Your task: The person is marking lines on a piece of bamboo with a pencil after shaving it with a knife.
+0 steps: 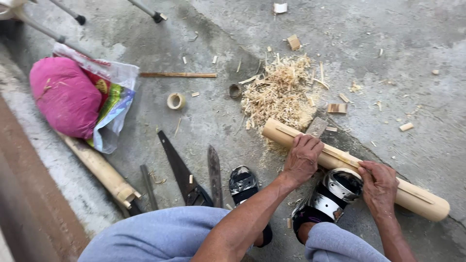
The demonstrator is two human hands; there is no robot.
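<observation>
A thick pale bamboo pole (417, 196) lies slanted on the concrete floor in front of me. My left hand (302, 159) presses down on its middle, fingers curled over the top. My right hand (378, 187) grips the pole farther right, thumb and fingers at a cut slot in its surface. My right foot in a black and silver sandal (335, 193) is wedged against the pole between my hands. A flat grey blade (317, 126) rests against the pole just beyond my left hand. A heap of pale shavings (281, 92) lies behind the pole's left end.
A handsaw (180, 169) and a long knife (214, 173) lie by my left sandal (242, 183). Another bamboo tube (99, 170), a pink bundle (65, 94) and a plastic sack (116, 94) sit at left. A bamboo ring (175, 101), a thin stick (178, 74) and offcuts are scattered around.
</observation>
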